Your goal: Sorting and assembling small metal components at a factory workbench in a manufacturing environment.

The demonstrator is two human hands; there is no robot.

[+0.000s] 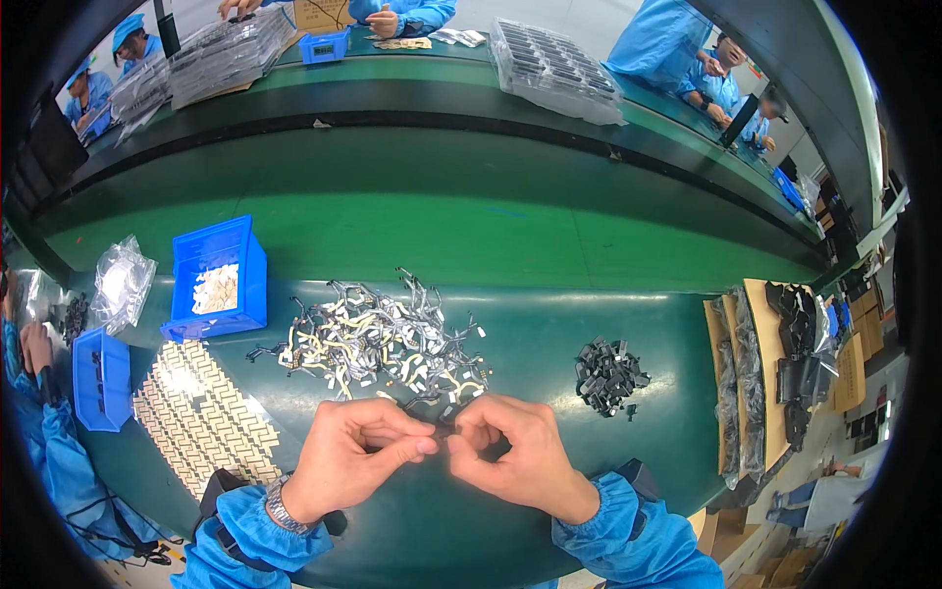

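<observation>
As our left hand and right hand pinch a small dark part near the cable pile, we seem busy with fine handling, and next need, we judge, steady fingertip alignment.

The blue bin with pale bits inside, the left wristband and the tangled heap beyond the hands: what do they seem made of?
Blue bin: probably moulded plastic, smooth and slightly glossy, with even colour.
Left wristband: looks like metal, judging by its silvery, shiny links.
Tangled heap: perhaps plastic-covered wiring, since the strands are thin and bend; too small to be sure.
</observation>
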